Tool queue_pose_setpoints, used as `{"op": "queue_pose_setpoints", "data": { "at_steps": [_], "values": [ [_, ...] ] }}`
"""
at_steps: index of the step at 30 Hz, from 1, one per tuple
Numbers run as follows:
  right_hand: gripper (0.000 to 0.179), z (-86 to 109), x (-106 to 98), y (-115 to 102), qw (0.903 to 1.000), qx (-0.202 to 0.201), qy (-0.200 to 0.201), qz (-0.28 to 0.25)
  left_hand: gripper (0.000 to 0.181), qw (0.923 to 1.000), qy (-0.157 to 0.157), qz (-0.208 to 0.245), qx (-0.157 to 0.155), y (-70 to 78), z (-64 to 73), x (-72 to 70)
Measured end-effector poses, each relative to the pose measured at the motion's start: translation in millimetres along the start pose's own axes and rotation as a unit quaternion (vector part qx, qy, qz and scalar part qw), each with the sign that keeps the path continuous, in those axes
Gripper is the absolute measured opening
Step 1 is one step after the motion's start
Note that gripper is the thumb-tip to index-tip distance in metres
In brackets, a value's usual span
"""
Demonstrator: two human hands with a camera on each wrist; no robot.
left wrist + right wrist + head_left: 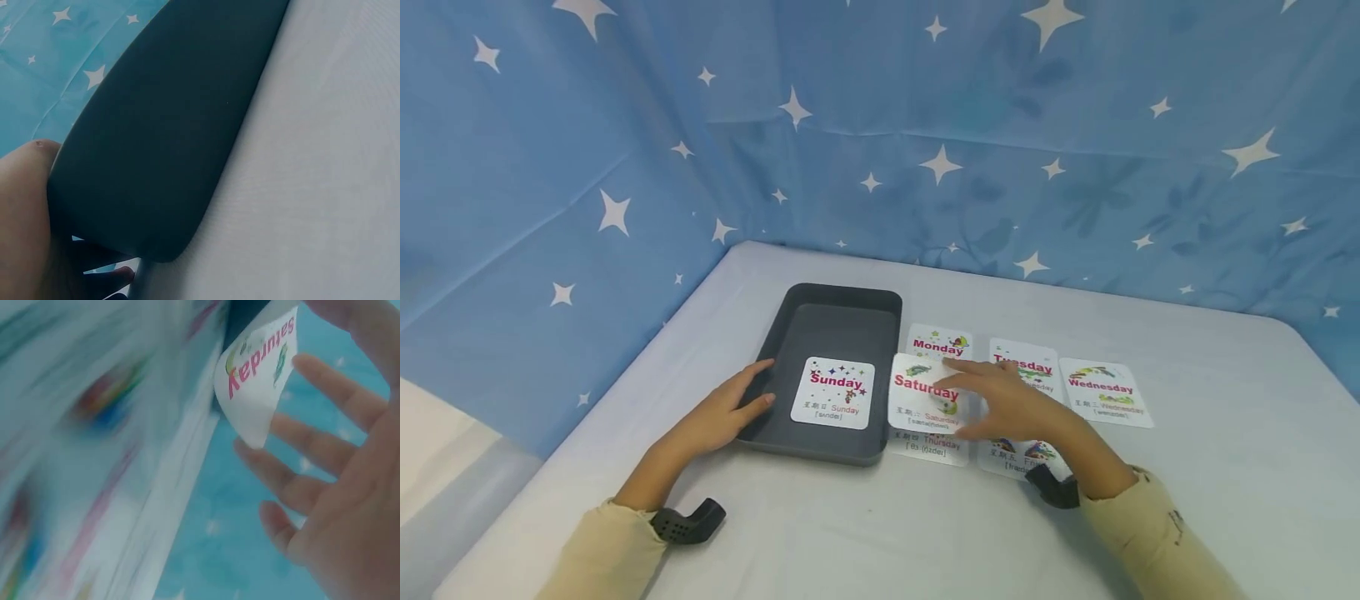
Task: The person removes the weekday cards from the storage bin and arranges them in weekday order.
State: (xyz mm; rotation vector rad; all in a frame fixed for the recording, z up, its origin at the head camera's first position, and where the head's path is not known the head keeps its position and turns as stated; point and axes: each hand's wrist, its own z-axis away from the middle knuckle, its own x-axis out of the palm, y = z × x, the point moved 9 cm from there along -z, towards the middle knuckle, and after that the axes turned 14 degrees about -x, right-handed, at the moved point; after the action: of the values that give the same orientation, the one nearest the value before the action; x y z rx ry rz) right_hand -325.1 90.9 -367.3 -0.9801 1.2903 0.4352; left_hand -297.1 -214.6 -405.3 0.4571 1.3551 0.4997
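Observation:
A dark grey tray [827, 302] lies on the white-covered table with a Sunday card [832, 393] flat inside it. My left hand [722, 414] grips the tray's left rim; the left wrist view shows the tray's outer wall [169, 131] close up, with some fingers partly hidden. My right hand [1000, 400] pinches the right part of a Saturday card [917, 408], held above other cards beside the tray. In the right wrist view that card [262, 369] appears tilted between thumb and fingers.
A Monday card [938, 337] and a Thursday card [928, 448] lie partly under the Saturday card. A Tuesday card [1022, 354], a Wednesday card [1105, 392] and a Friday card [1007, 462] lie to the right. Behind hangs a blue star-patterned curtain [880, 125].

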Motion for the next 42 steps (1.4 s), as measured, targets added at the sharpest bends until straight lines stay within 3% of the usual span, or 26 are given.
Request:
{"op": "queue_pose_setpoints", "data": {
  "at_steps": [9, 16, 26, 42],
  "values": [
    [0.044, 98.6, -10.8, 42.8, 0.9986, 0.032, 0.042, 0.002, 0.06, 1.0, -0.006, 0.002, 0.002, 2.4, 1.3, -0.5],
    [0.05, 143.4, -10.6, 69.7, 0.9969, 0.063, 0.044, -0.018, 0.061, 1.0, -0.005, 0.001, -0.002, -0.8, 3.6, -3.9],
    [0.061, 173.5, -0.7, 96.8, 0.9928, 0.093, -0.028, -0.07, 0.06, 1.0, -0.001, -0.006, -0.002, 3.5, 3.1, -4.8],
    [0.062, 182.8, 7.8, 109.1, 0.9846, 0.119, -0.061, -0.112, 0.06, 1.0, -0.004, -0.008, 0.001, 2.1, 0.5, -3.9]
  ]
}}
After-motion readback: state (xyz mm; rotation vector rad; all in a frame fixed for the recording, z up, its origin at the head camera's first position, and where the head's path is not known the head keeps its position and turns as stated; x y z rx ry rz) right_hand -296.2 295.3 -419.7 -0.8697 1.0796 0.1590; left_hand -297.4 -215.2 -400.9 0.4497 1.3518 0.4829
